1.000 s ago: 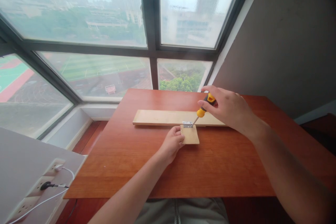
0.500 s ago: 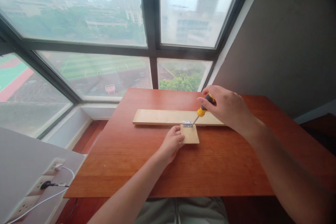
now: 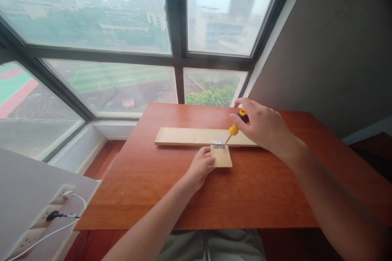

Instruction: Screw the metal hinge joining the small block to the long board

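Both hands flank hinge — screwdriver right.

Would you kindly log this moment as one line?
right hand: grips screwdriver, tip on hinge | left hand: steadies small board | long board: flat on table

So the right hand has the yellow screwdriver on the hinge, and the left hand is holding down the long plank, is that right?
Not quite. In the head view the left hand steadies the small wooden block, not the long plank. The right hand does hold the yellow screwdriver on the hinge.
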A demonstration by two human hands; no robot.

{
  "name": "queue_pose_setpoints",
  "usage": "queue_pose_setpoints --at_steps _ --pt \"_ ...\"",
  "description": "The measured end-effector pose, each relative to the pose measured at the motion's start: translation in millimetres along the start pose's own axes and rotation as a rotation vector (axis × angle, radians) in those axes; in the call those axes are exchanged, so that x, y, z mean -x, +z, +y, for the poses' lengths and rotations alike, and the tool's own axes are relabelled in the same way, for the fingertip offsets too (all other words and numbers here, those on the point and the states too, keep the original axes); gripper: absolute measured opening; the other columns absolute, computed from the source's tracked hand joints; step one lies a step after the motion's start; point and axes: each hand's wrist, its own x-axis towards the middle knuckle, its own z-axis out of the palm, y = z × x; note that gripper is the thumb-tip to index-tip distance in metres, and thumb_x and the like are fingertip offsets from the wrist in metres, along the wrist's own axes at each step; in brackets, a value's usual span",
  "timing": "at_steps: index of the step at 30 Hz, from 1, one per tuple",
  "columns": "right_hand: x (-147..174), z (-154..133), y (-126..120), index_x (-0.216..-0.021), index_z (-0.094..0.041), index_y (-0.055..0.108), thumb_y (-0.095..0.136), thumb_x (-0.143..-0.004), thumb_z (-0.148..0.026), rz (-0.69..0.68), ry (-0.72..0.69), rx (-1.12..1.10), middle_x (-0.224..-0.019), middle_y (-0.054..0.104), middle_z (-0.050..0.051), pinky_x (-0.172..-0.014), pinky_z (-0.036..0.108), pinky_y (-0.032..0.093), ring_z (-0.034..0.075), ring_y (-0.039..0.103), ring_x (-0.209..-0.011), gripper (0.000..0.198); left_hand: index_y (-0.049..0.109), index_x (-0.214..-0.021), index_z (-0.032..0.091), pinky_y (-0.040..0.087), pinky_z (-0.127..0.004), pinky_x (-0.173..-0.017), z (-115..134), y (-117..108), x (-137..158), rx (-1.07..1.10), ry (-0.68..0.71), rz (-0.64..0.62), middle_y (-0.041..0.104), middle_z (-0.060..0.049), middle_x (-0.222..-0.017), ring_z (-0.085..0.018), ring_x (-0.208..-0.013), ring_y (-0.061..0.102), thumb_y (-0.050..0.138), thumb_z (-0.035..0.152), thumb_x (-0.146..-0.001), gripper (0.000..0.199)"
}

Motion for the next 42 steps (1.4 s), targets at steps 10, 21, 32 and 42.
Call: queue_pose_setpoints --at_steps 10,21,32,42 --pt "0 3 0 -0.128 -0.02 0.054 0.052 -0.087 -0.024 -0.011 -0.085 -0.335 -0.12 0.067 0.007 -0.094 0.038 0.047 0.023 0.063 -0.107 0.041 0.053 -0.098 0.015 0.052 -0.023 -0.07 0 1 0 0.005 -0.007 0.016 0.07 -0.01 -0.098 -0.016 -0.082 0.068 0.058 -0.001 -0.07 0.033" --pt "5 4 1 -0.139 -0.024 0.042 0.044 -0.09 -0.026 -0.037 -0.093 -0.277 -0.123 0.062 0.008 -0.081 0.037 0.051 0.023 0.064 -0.098 0.049 0.055 -0.098 0.016 0.052 -0.024 -0.07 0 0 0 0.001 -0.003 0.014 0.069 -0.009 -0.098 -0.016 -0.084 0.067 0.06 0.001 -0.068 0.034" --pt "6 0 3 -0.134 -0.022 0.048 0.05 -0.09 -0.035 -0.003 -0.054 -0.174 -0.118 0.065 0.01 -0.08 0.043 0.052 0.028 0.064 -0.097 0.046 0.055 -0.098 0.015 0.052 -0.023 -0.07 1 1 0 -0.008 -0.008 0.026 0.07 -0.009 -0.097 -0.016 -0.082 0.067 0.058 -0.001 -0.067 0.034" --pt "4 6 0 -0.106 -0.024 0.063 0.06 -0.084 -0.039 0.038 -0.033 -0.122 -0.097 0.071 0.005 -0.072 0.037 0.048 0.024 0.065 -0.081 0.027 0.056 -0.097 0.016 0.051 -0.023 -0.069 0 1 0 0.009 -0.006 0.02 0.07 -0.009 -0.097 -0.017 -0.083 0.067 0.064 0.002 -0.067 0.035"
